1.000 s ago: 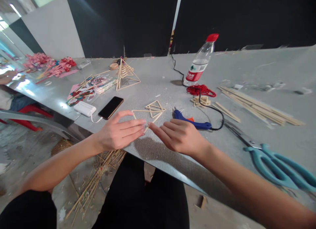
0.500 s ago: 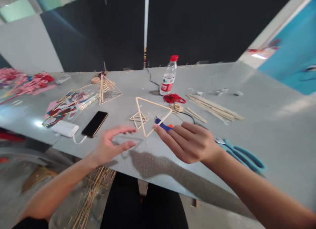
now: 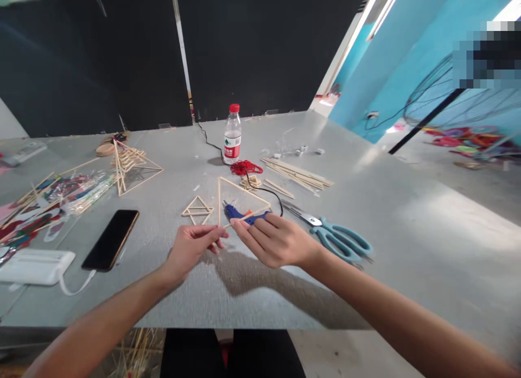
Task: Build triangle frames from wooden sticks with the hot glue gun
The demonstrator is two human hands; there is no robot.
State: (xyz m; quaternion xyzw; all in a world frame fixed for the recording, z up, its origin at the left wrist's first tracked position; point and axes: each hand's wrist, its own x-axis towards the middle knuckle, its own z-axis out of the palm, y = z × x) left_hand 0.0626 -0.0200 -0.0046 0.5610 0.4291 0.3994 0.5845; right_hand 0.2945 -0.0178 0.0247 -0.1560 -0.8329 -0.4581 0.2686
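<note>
A triangle of thin wooden sticks [image 3: 219,201] is raised above the table in both hands. My left hand [image 3: 195,246] is closed on its lower left corner, thumb and fingers pinched together. My right hand [image 3: 280,239] pinches the lower stick a little to the right of that corner. Behind the triangle lies a blue hot glue gun [image 3: 256,219] with an orange trigger, partly covered by my right hand. A small flat star-like stick frame [image 3: 197,210] rests on the table just beyond my left hand.
Blue-handled scissors [image 3: 337,238] lie right of my right hand. Loose sticks [image 3: 299,174], red cord [image 3: 246,167] and a water bottle [image 3: 232,139] stand farther back. On the left are a phone [image 3: 112,239], a white power bank [image 3: 35,266] and a larger stick pyramid [image 3: 128,166].
My left hand, open and apart from the triangle before, has closed on its lower corner. My right hand keeps its hold. The view has turned to the right.
</note>
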